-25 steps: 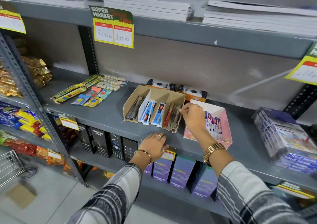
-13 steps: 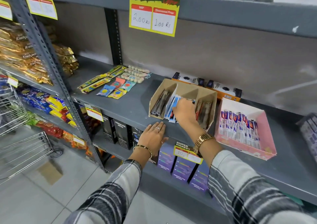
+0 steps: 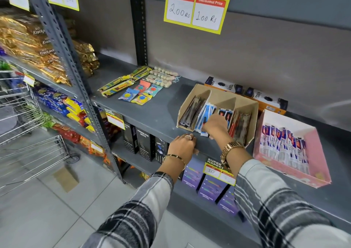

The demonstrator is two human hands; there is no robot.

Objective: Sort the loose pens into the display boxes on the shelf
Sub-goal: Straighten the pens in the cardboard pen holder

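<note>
right hand [image 3: 215, 127] is down among the packed pens [image 3: 206, 112] at the front of the cardboard display box [image 3: 245, 100], over its two middle compartments; the fingers are hidden beneath the back of the hand, so whether they pinch a pack or merely press on it cannot be told. left hand [image 3: 183, 146] lies flat on the front edge of the shelf [image 3: 152, 114], fingers spread, holding nothing. the pens sit in thin sealed sleeves, blue and white in the second compartment, darker packs in the outer ones, all leaning against the dividers. judged light and stiff along the barrel, with slick film likely to slide between fingers; best taken near mid-length, thumb and fingers across the flat faces. the pink display box [image 3: 315, 152] just to the right holds a further row of packs. no loose pens are visible on the shelf itself.
</note>
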